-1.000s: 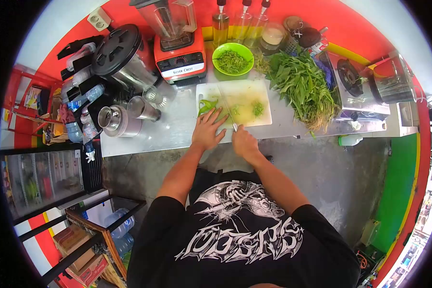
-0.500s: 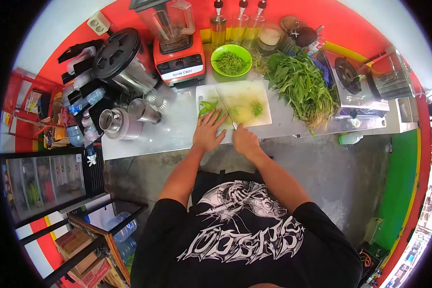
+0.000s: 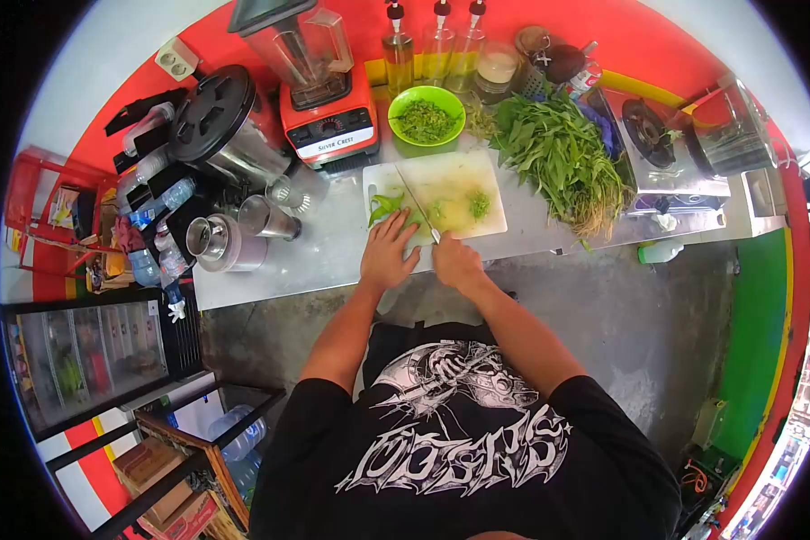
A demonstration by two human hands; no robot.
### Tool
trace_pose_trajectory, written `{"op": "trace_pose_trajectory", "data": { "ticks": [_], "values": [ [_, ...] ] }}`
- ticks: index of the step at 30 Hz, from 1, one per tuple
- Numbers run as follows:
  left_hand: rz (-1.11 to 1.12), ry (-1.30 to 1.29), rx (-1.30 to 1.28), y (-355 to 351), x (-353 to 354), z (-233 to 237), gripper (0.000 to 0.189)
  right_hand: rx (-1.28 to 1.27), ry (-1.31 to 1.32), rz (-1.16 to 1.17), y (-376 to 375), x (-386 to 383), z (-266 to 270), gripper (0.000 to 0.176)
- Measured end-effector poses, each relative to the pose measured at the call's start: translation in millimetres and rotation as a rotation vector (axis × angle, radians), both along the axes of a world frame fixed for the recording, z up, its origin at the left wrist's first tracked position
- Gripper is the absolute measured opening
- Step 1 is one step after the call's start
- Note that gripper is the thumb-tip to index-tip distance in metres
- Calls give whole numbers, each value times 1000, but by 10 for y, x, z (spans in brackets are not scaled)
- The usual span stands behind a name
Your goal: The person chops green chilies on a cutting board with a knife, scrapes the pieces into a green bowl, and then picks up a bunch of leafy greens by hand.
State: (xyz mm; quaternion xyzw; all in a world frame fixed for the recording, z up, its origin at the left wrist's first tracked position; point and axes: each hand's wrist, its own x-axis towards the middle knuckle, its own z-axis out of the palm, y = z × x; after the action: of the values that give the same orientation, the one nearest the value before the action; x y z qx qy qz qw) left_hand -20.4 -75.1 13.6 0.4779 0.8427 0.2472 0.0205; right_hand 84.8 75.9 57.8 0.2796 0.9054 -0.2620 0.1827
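Note:
On the white cutting board (image 3: 481, 166), my left hand (image 3: 387, 256) presses its fingertips down over bright green leaves (image 3: 384, 207), holding them against the board's left part. The fingers hide much of the leaves. My right hand (image 3: 459, 265) is closed around the handle of a kitchen knife (image 3: 411, 196). Its long blade slants away to the upper left, resting close beside my left fingers. Small heaps of chopped greens (image 3: 479, 205) lie to the right of the blade. Behind the board stands a lime-green bowl (image 3: 459, 117) of chopped greens.
A leafy bunch with roots (image 3: 558, 157) lies right of the board, beside a stove (image 3: 693, 175). Behind stand a red blender (image 3: 333, 126) and oil bottles (image 3: 438, 58). Metal cups (image 3: 265, 216) and a large lidded container (image 3: 216, 108) are at left.
The whole view has shifted slightly. Both hands stay in nearly the same place on the board, with the knife still beside the left fingers.

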Motion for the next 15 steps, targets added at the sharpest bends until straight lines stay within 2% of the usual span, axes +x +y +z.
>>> {"op": "trace_pose_trajectory", "data": {
  "ticks": [4,8,11,15],
  "values": [
    [2,-14,19,1,-2,-28,47,-60,-3,-15,-27,86,186,39],
    [-6,-4,26,5,-27,-43,47,-67,24,-68,-79,143,-49,41],
    [2,-5,10,7,-11,-20,48,-70,-36,-98,-50,25,-35,42],
    [16,18,33,8,19,9,48,6,56,-21,-3,-51,-24,38]
  ]
}}
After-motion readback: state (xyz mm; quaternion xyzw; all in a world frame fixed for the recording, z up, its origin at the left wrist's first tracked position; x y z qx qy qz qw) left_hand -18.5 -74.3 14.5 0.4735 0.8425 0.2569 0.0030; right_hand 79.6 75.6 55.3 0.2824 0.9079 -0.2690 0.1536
